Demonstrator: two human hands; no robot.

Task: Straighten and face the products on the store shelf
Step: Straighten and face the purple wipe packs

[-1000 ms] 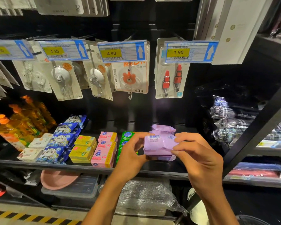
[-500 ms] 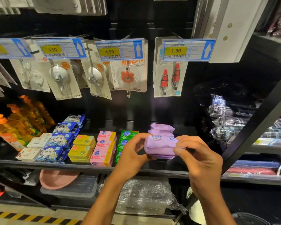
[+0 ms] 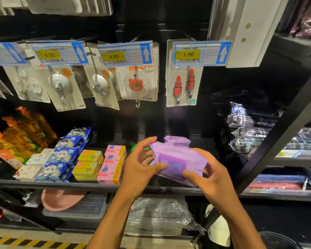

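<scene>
Head view only. Holding purple pack (image 3: 178,159) in both hands, off the shelf (image 3: 61,184), just above its front edge, past the right end of the stocked row. Gripped at the left end by left hand (image 3: 138,168), thumb across the printed face, fingers curled over the top edge. Gripped at the right end by right hand (image 3: 210,178), thumb on the lower front, fingers tucked behind. Lying with long axis left-right, dipping a little to the right, label panel facing the camera. Sitting between the two hands, so neither nearer. Next move judged as a push away and down onto the bare shelf strip directly beyond, landing in front of second purple pack (image 3: 177,140) at the back, just right of green packs (image 3: 134,147). Soft matte plastic wrap, pillowy, crinkled seams, darker rectangular flap on the face; likely to dent under a squeeze. Further left along the front edge: pink boxes (image 3: 111,166) and yellow boxes (image 3: 88,164), rigid card, squared up; blue panda packs (image 3: 61,155), glossy film, slightly askew. Above: carded hooks (image 3: 136,83) hanging behind price tags (image 3: 124,54).
</scene>
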